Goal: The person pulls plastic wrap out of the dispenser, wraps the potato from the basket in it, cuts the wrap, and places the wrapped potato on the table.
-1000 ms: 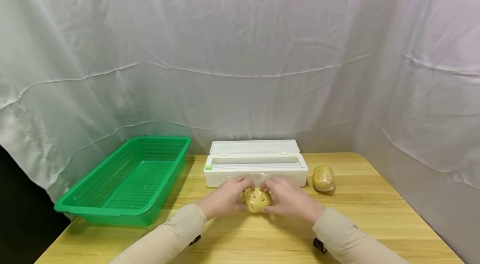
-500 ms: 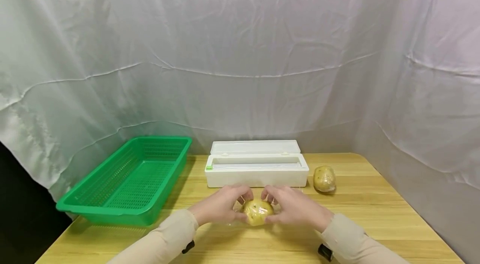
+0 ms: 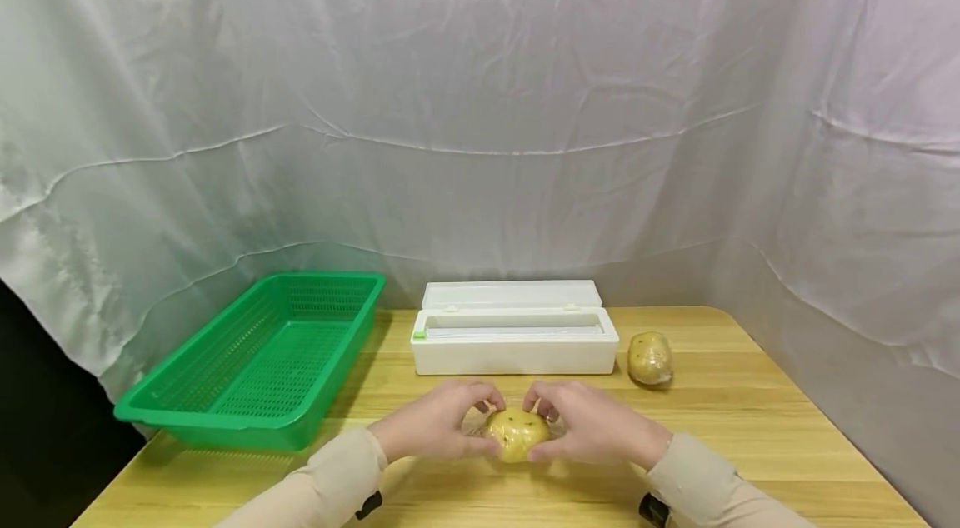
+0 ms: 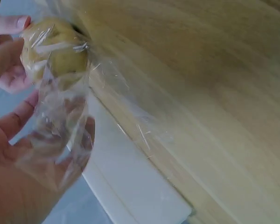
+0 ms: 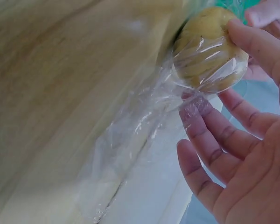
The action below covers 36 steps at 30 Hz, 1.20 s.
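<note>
Between my two hands is a yellow potato (image 3: 517, 433) with clear plastic wrap (image 5: 144, 114) around it. My left hand (image 3: 442, 424) holds its left side, thumb at the near side and fingertips on top. On the opposite side my right hand (image 3: 596, 426) grips it in the same way. In the left wrist view, loose film spreads from the potato (image 4: 56, 51) over the fingers. The right wrist view shows the right thumb on the potato (image 5: 207, 51), with film trailing toward the wood. The potato's underside is hidden in the head view.
Behind the hands stands a white wrap dispenser box (image 3: 513, 357) with its lid raised. A second wrapped potato (image 3: 649, 359) rests to its right. A green plastic basket (image 3: 300, 428) is at the left on the wooden table (image 3: 750, 445). Grey cloth (image 3: 480, 203) hangs behind.
Both hands have moved with the potato toward the person, away from the white box. The potato has turned, showing a different side on top. The basket and second potato remain in place.
</note>
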Available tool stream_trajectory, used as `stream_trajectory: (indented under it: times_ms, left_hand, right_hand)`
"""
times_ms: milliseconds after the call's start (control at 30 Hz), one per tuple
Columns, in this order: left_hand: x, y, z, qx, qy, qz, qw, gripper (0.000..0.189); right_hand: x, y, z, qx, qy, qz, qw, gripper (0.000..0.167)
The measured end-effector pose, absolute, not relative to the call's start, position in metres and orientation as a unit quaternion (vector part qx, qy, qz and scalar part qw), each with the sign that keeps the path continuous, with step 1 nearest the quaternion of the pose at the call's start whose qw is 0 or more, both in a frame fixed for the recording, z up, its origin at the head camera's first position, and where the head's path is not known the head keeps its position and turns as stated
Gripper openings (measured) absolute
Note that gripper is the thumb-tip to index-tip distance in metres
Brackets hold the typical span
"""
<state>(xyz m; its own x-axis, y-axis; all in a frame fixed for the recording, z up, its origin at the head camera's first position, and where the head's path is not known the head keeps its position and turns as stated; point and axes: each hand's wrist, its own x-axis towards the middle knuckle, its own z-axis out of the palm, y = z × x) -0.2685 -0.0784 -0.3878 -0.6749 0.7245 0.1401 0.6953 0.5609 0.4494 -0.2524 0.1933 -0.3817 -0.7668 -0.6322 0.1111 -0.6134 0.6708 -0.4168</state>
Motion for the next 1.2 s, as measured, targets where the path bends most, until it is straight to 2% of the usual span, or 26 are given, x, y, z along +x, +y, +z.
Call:
stream_trajectory:
  times_ms: [133,333,567,800,1000,1100,1200]
  left_hand:
    - [-0.261,-0.076,-0.388,0.407,0.896,0.178,-0.012,0.059]
    - [-0.261,-0.074,-0.391,0.408,0.895,0.179,-0.017,0.052]
    - [-0.267,-0.079,-0.391,0.408,0.875,0.257,0.047,0.034]
    - [-0.279,-0.083,-0.394,0.395,0.861,0.3,0.112,0.025]
    - [-0.288,-0.083,-0.394,0.367,0.861,0.323,0.142,0.023]
    - [-0.292,-0.082,-0.394,0.354,0.863,0.329,0.146,0.023]
    - [-0.296,-0.08,-0.394,0.35,0.865,0.329,0.144,0.025]
  right_hand:
    - [-0.255,0.196,-0.381,-0.334,0.909,-0.244,0.052,0.048]
    - [-0.263,0.201,-0.382,-0.372,0.879,-0.285,0.088,0.042]
    - [-0.273,0.207,-0.385,-0.397,0.86,-0.297,0.118,0.032]
    - [-0.284,0.206,-0.384,-0.386,0.865,-0.288,0.143,0.039]
    - [-0.293,0.207,-0.383,-0.347,0.873,-0.289,0.184,0.042]
    - [-0.297,0.207,-0.381,-0.348,0.878,-0.289,0.157,0.036]
    - [-0.298,0.207,-0.378,-0.361,0.883,-0.282,0.101,0.024]
